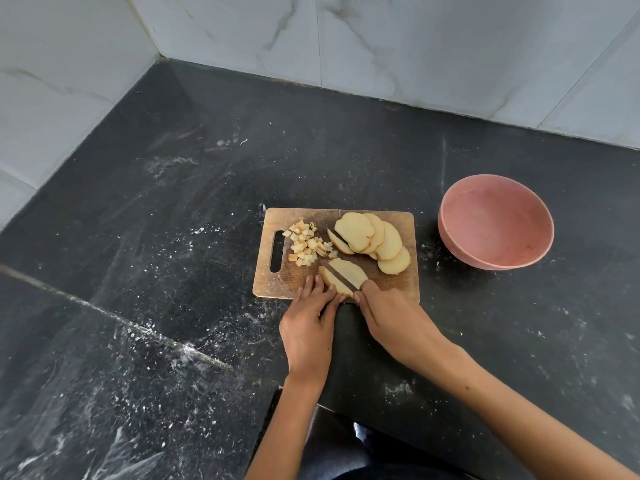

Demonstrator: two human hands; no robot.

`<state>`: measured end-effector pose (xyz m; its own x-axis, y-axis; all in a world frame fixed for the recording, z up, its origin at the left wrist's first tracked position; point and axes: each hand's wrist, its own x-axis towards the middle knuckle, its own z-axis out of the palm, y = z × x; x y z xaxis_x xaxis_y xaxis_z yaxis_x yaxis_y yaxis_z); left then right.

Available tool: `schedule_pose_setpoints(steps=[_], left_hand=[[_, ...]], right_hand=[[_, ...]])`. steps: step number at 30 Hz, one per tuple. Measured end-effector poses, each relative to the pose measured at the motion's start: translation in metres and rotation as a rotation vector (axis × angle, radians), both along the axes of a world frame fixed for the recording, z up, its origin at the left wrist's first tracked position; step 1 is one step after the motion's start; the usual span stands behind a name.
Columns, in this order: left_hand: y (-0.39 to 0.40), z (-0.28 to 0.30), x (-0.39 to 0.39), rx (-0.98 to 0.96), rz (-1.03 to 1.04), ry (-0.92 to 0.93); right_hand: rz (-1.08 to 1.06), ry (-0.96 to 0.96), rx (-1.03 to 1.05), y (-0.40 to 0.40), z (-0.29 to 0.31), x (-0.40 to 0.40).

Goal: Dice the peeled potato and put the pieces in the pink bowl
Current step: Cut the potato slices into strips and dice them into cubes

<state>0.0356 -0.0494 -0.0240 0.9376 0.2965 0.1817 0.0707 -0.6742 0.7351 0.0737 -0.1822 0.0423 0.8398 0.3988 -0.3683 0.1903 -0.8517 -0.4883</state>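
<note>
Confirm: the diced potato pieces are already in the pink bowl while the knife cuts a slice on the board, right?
Not quite. The head view shows the diced potato pieces piled on the wooden cutting board, near its handle slot; the pink bowl holds none. The knife is indeed cutting a slice.

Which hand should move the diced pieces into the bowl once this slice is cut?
Probably left: it holds no tool and lies nearest the dice. The right holds the knife, though the bowl is on its side.

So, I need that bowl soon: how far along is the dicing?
Done: a small pile of cubes on the board. In hand: right hand knifes a slice, left hand steadying. Left: fanned slices uncut; pink bowl holds nothing.
</note>
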Motion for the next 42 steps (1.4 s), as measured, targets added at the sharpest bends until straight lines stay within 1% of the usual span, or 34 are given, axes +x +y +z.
schedule_pose_setpoints(steps=[6, 16, 21, 28, 31, 33, 36, 42], left_hand=[[0.001, -0.001, -0.001, 0.014, -0.008, 0.011], [0.001, 0.001, 0.0, -0.013, 0.02, 0.053], [-0.002, 0.004, 0.002, 0.009, 0.049, 0.09], [-0.004, 0.006, 0.004, 0.052, 0.068, 0.064], [-0.006, 0.005, 0.003, -0.002, 0.091, 0.053], [-0.009, 0.005, 0.003, -0.057, 0.137, 0.055], [-0.014, 0.005, 0.005, -0.082, 0.214, 0.064], [-0.013, 0.009, 0.01, -0.242, 0.27, 0.199]], right_hand=[[0.042, -0.014, -0.08, 0.005, -0.003, -0.002], [0.028, 0.012, -0.288, 0.024, -0.015, -0.005], [0.022, 0.042, -0.274, 0.025, -0.017, -0.002], [0.086, 0.048, -0.312, 0.013, -0.012, -0.002], [0.078, 0.043, -0.314, 0.012, -0.011, 0.0], [0.076, 0.046, -0.292, 0.011, -0.011, 0.003], [0.075, 0.054, -0.259, 0.009, -0.014, 0.006], [0.065, 0.055, -0.254, 0.009, -0.02, 0.005]])
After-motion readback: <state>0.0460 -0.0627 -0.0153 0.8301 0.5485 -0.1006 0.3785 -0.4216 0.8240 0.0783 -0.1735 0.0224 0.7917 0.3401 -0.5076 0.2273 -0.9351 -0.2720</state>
